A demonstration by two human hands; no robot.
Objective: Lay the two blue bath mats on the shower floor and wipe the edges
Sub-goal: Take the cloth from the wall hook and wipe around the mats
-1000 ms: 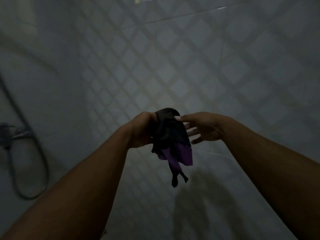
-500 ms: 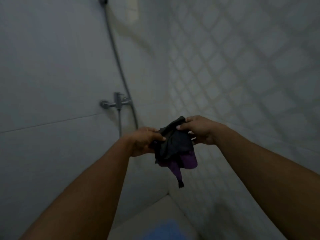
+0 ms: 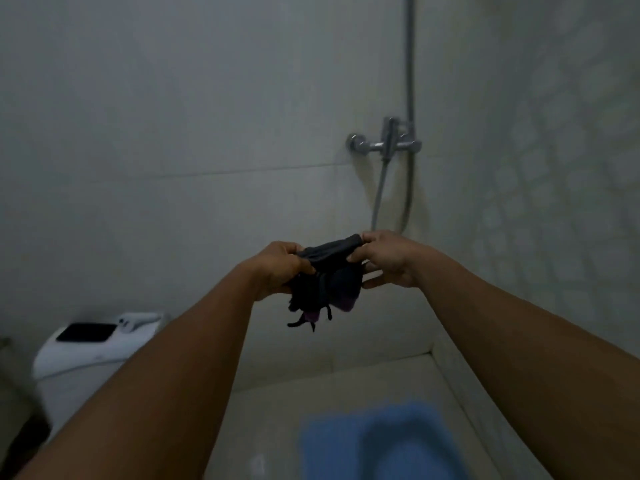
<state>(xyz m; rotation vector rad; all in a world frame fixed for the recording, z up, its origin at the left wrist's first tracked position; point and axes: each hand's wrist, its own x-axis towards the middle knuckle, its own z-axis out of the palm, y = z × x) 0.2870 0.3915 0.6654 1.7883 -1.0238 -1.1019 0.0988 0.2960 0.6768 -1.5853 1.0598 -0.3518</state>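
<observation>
Both of my hands hold a dark cloth (image 3: 327,278) with purple patches out in front of me, at chest height. My left hand (image 3: 280,268) pinches its left upper edge and my right hand (image 3: 386,259) pinches its right upper edge, so the top hem is stretched between them. The rest of the cloth hangs bunched, with thin strings dangling below. A blue bath mat (image 3: 377,441) lies flat on the pale shower floor (image 3: 273,410), below my hands at the bottom of the view. Only one blue mat area is visible, and it is blurred.
A chrome shower mixer (image 3: 384,142) with a hose (image 3: 410,98) is fixed on the wall ahead, near the right corner. A white toilet tank (image 3: 93,344) with a dark phone (image 3: 86,332) on its lid stands at the lower left. The right wall (image 3: 554,168) has patterned tiles.
My view has swung left and down, bringing the toilet and blue mat into sight. My hands have moved apart along the cloth's top edge, stretching it out.
</observation>
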